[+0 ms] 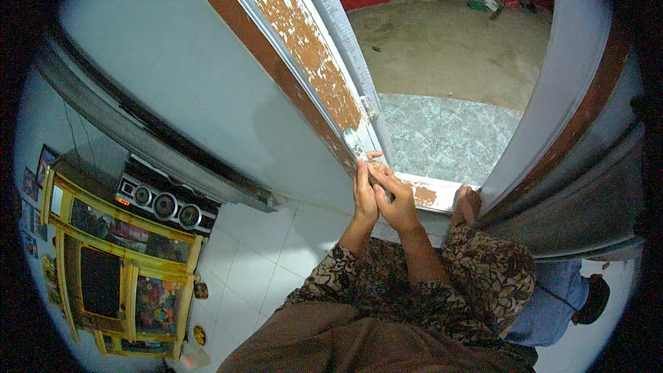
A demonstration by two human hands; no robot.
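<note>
Both my hands are closed together around the handle of a scraper with a flat blade [353, 142]. My left hand [364, 197] wraps it from the left, and my right hand [397, 199] grips it from the right, with its fingers over the handle. The blade lies against the lower part of a white-painted window or door frame [316, 72]. Just above the blade, a long patch of brown [311, 55] shows through the flaking white paint. Much of the handle is hidden by my fingers.
The sill [445, 188] has a smaller brown patch, and a bare foot [467, 204] rests at its right end. Marbled tiles [442, 135] lie beyond the opening. A yellow cabinet [128, 262] with a speaker unit [164, 200] stands left; a person in blue [549, 300] is at right.
</note>
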